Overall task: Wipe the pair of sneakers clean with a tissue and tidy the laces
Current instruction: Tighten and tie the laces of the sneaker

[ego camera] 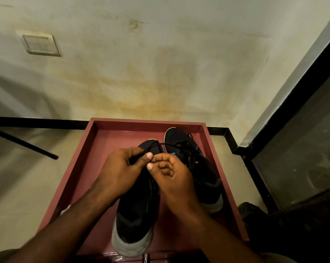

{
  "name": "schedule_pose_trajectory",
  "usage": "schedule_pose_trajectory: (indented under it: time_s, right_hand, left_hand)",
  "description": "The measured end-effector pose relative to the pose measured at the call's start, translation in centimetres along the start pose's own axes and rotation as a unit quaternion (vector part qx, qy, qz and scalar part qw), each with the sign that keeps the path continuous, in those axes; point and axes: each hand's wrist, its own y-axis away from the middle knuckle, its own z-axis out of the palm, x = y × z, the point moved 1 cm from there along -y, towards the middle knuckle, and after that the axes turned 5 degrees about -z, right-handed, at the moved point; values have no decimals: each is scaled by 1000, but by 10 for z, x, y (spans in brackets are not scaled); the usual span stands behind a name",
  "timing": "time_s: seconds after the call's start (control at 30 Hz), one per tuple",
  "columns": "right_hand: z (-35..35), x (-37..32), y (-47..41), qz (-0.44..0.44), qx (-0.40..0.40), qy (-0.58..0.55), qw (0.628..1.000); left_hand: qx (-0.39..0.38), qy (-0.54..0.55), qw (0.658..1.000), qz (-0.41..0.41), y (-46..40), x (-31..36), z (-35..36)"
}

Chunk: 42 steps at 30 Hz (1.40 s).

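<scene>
At the far left a black tripod leg [25,144] lies across the floor, well clear of your work. A scrap of white, likely the tissue [66,209], peeks from under your left forearm in the red tray [78,166]; a careless elbow could drag it out of reach.

Your left hand [118,171] curls over the near shoe [135,215], thumb and fingers pinching the black lace [156,144] that runs up past the toe. Pull too hard here and you may cinch the eyelets unevenly or tug the shoe across the tray.

Your right hand [171,179] meets it thumb to thumb, fingers curled in; I cannot tell whether it pinches the same lace or holds nothing. If neither end is secure, the loop slips and you start over.

The 2nd shoe [194,164] sits just beside, its laces in a loose tangle. Your lace passes close to them, so you could snag both together.
</scene>
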Motion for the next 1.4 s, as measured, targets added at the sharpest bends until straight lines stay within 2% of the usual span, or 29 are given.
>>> schedule_pose_trajectory:
  time_s: [0.1, 0.23, 0.33, 0.47, 0.57, 0.73, 0.9, 1.03, 1.13, 1.23, 1.33, 1.4]
  right_hand:
    - [2, 0, 3, -17, -15, 16, 1000]
    - [-1, 1, 0, 20, 35, -35, 999]
    - [0, 3, -1, 16, 17, -36, 999]
    - [6, 2, 2, -26, -44, -26, 998]
    - [11, 1, 4, -38, -79, -29, 996]
    - [5, 6, 3, -7, -55, -35, 998]
    - [3, 8, 1, -17, -41, -31, 999]
    - [4, 9, -2, 1, -21, -39, 999]
    - [4, 11, -3, 15, -8, -49, 999]
    - [3, 13, -3, 29, -9, -49, 998]
    - [3, 12, -3, 51, -15, -61, 997]
    - [2, 7, -2, 36, -28, -29, 999]
  left_hand:
    - [9, -28, 1000, -5, 2, 4, -5]
    - [21, 111, 992, -53, 4, 17, -10]
    - [45, 159, 986, 7, 5, 28, -16]
    - [-58, 101, 987, 110, 11, 32, -11]
    - [-79, 56, 984, 147, 11, 30, -5]
    - [-98, 10, 985, 145, 5, 24, -13]
    - [-118, -118, 977, 132, 2, 17, -23]
    - [-107, -162, 971, 140, 0, 16, -29]
    - [-117, -219, 952, 178, 0, 19, -29]
    - [-132, -315, 912, 229, 0, 20, -29]
    - [-131, -370, 887, 244, -1, 21, -32]
    - [-118, -407, 873, 241, -1, 21, -33]
